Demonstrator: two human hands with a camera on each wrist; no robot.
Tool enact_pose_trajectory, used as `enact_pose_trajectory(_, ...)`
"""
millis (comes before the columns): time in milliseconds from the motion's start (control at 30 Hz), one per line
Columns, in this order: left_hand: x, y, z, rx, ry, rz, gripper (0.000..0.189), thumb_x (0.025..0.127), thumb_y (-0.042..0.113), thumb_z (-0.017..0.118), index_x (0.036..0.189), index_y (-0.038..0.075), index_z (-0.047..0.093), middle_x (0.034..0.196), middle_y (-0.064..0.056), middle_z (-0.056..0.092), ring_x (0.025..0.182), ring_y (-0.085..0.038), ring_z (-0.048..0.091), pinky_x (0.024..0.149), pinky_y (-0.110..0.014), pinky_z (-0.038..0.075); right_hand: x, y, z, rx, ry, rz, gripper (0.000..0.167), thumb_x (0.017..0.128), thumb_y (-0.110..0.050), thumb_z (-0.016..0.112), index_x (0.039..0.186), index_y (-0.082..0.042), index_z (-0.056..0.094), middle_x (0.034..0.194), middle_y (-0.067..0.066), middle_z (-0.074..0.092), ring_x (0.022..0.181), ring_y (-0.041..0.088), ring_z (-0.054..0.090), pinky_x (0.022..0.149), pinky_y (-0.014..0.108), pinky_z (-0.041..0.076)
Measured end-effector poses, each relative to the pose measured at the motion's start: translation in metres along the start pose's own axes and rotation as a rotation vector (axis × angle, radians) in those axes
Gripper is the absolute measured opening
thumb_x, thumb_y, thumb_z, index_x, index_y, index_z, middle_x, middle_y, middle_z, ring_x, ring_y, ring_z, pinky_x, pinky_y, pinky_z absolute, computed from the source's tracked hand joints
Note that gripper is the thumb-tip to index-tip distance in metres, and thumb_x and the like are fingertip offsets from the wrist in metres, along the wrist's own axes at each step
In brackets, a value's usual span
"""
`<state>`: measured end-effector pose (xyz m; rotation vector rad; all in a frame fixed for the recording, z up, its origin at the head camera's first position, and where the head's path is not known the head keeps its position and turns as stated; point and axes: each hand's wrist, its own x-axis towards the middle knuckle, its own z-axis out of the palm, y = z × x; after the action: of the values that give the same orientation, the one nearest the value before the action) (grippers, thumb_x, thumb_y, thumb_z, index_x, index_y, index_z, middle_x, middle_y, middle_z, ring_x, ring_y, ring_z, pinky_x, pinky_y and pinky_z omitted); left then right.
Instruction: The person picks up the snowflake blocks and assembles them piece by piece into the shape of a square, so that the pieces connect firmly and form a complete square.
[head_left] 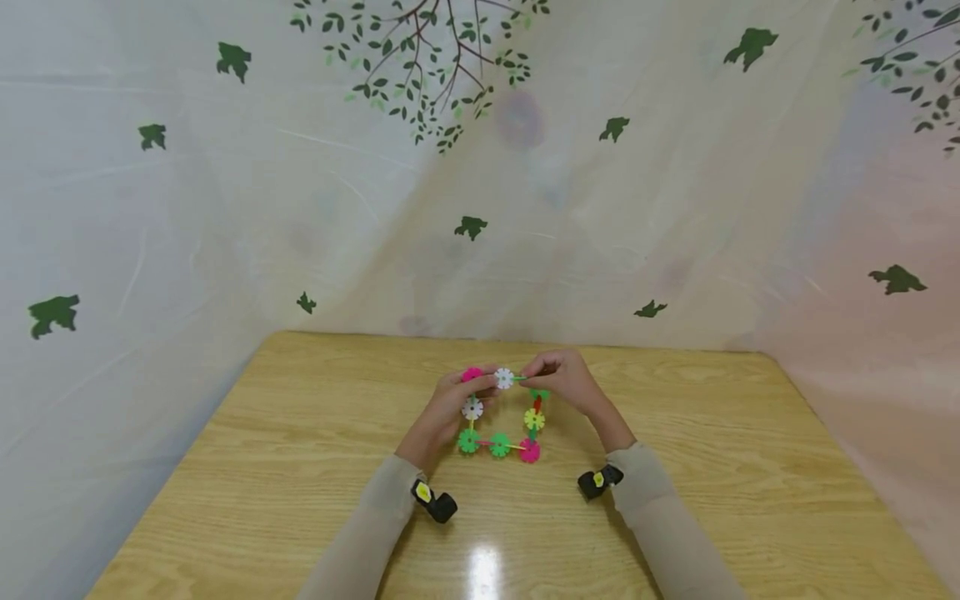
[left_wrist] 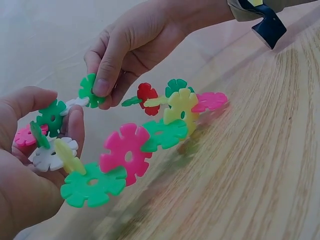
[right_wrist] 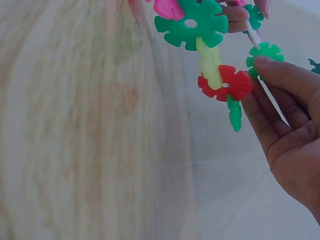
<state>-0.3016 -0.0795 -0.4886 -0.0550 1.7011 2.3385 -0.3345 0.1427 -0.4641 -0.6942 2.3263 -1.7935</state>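
Observation:
A chain of interlocking plastic snowflake discs, in green, pink, white, yellow and red, is bent into a nearly square loop. At its far left corner, by a pink disc [head_left: 472,374], my left hand [head_left: 438,412] grips the chain. My right hand [head_left: 568,383] pinches a green disc [left_wrist: 90,91] between thumb and fingers; this disc is slotted into a white disc [head_left: 504,379]. The chain's other end, a green disc [right_wrist: 234,113] joined to a red disc [right_wrist: 226,83], hangs just apart from the right fingers. A green disc [head_left: 468,441] forms the near left corner.
The loop is held over a wooden table [head_left: 262,483]. Behind it hangs a pale cloth [head_left: 360,225] printed with leaves and branches, meeting the table's back edge. A black wrist camera [head_left: 435,502] sits on the left sleeve, another camera [head_left: 598,482] on the right.

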Motion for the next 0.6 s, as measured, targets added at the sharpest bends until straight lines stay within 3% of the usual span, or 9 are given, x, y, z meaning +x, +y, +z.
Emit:
enact_pose_trajectory(233, -0.0009, 0.0002, 0.0001, -0.014, -0.006, -0.002, 0.039, 0.095, 0.006, 0.067, 0.132, -0.007, 0.063, 0.084, 0.003, 0.074, 0.078, -0.008, 0.070, 0.071, -0.017, 0.057, 0.0002, 0.0018, -0.0009, 0.025, -0.019, -0.019, 0.008, 0.085, 0.007, 0.077, 0.081, 0.000, 0.075, 0.097, 0.029, 0.073, 0.078, 0.009, 0.072, 0.070, 0.026, 0.061)
enact_pose_trajectory(433, -0.0004, 0.0005, 0.0015, -0.068, -0.009, 0.002, 0.039, 0.095, 0.003, 0.066, 0.132, -0.010, 0.061, 0.091, -0.001, 0.074, 0.080, -0.009, 0.072, 0.079, -0.020, 0.060, -0.0010, 0.0035, -0.0017, 0.047, -0.008, -0.036, 0.005, 0.085, 0.008, 0.076, 0.083, 0.004, 0.074, 0.097, 0.026, 0.074, 0.079, 0.011, 0.073, 0.071, 0.032, 0.062)
enact_pose_trajectory(600, -0.0007, 0.0007, 0.0033, -0.094, -0.008, 0.011, 0.040, 0.096, 0.002, 0.064, 0.133, -0.013, 0.059, 0.091, 0.000, 0.074, 0.078, -0.008, 0.071, 0.079, -0.019, 0.060, -0.0020, 0.0046, -0.0009, 0.057, 0.012, -0.047, 0.008, 0.085, 0.010, 0.075, 0.082, 0.002, 0.075, 0.098, 0.027, 0.074, 0.078, 0.011, 0.073, 0.071, 0.033, 0.063)
